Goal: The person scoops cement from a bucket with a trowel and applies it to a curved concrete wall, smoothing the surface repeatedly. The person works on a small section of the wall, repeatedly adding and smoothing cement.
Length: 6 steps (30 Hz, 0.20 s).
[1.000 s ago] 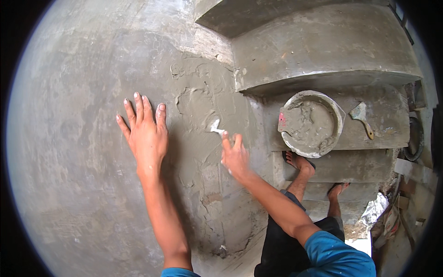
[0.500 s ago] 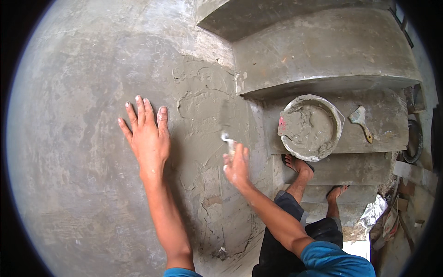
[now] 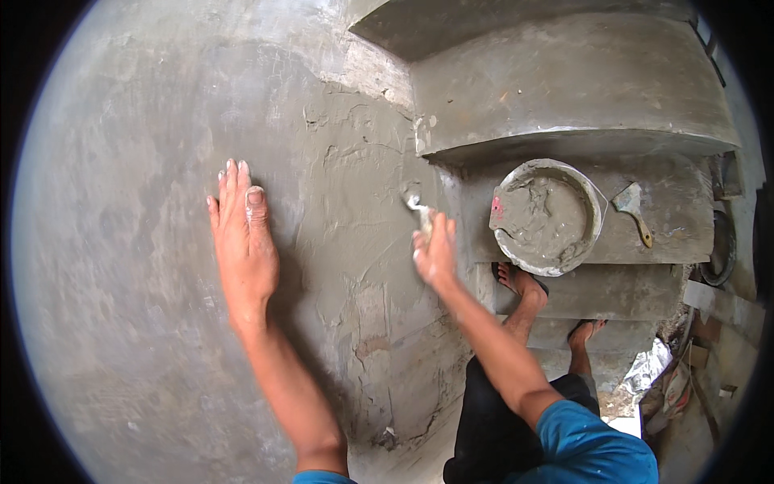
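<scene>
My left hand (image 3: 247, 250) rests on the smooth grey wall (image 3: 137, 266), fingers stretched out and the thumb alongside them. To its right spreads a patch of wet cement plaster (image 3: 355, 194), rough and cracked toward its lower part. My right hand (image 3: 436, 248) is closed around the handle of a trowel (image 3: 417, 202) near the patch's right side. Its pale metal neck shows, while the blade is hard to make out against the grey plaster. On the step to the right stands a white bucket (image 3: 600, 211) with wet cement mix (image 3: 548, 214) inside.
A wide paintbrush (image 3: 634, 211) with a wooden handle lies beside the bucket. Concrete stairs (image 3: 580, 89) rise at the upper right. My sandalled feet (image 3: 520, 281) stand on lower steps. Crumpled silver foil (image 3: 647, 367) and scraps lie at the lower right.
My right hand has moved up and to the right over the plaster with the trowel. My left hand has shifted slightly left, its fingers closer together.
</scene>
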{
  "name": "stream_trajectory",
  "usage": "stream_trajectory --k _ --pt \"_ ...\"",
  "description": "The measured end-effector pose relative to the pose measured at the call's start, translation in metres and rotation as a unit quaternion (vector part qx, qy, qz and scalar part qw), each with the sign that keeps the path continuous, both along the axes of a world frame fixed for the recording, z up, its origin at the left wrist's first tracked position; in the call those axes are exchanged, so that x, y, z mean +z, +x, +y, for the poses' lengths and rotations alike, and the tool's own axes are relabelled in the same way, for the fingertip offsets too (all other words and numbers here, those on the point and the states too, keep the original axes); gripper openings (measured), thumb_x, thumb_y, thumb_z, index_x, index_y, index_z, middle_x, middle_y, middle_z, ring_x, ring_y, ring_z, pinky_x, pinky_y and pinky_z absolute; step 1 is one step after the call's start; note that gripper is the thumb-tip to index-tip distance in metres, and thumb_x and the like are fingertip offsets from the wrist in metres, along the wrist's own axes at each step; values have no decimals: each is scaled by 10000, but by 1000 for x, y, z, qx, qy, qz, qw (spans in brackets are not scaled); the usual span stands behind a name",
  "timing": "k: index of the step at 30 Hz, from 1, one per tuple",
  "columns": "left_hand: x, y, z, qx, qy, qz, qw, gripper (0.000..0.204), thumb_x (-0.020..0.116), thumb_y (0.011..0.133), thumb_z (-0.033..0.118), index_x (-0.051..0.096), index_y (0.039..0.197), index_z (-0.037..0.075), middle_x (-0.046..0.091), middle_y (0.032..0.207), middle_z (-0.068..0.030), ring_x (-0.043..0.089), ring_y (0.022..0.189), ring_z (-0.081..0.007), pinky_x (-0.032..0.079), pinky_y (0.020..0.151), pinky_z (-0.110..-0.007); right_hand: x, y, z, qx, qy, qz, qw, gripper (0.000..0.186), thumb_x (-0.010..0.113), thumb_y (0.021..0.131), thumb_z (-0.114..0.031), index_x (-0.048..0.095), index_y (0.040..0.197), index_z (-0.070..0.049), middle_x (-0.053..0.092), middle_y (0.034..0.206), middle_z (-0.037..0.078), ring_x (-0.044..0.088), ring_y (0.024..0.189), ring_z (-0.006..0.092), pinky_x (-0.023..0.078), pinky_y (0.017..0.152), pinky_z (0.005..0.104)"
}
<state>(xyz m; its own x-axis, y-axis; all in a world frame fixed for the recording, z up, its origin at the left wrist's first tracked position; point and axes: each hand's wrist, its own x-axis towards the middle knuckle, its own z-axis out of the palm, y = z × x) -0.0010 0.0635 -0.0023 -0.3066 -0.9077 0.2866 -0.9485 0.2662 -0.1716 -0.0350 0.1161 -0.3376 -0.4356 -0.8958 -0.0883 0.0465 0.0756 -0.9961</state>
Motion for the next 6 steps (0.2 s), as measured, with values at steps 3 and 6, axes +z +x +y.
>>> stream_trajectory --k 3,6 --pt "-5 0 -1 1 -10 -10 1000 618 353 1161 446 496 1565 1 432 1671 -170 302 1607 -308 126 1336 -464 -18 -6 -12 52 28 -14 998 551 678 993 -155 436 1480 -70 486 1247 222 652 987 468 559 864 550" --pt "-9 0 -1 0 -10 -13 1000 614 373 1157 445 491 1571 8 425 1676 -169 294 1611 -308 116 1338 -465 -2 7 11 161 52 -35 985 629 699 978 -152 399 1529 -110 475 1296 223 654 1138 461 551 969 552"
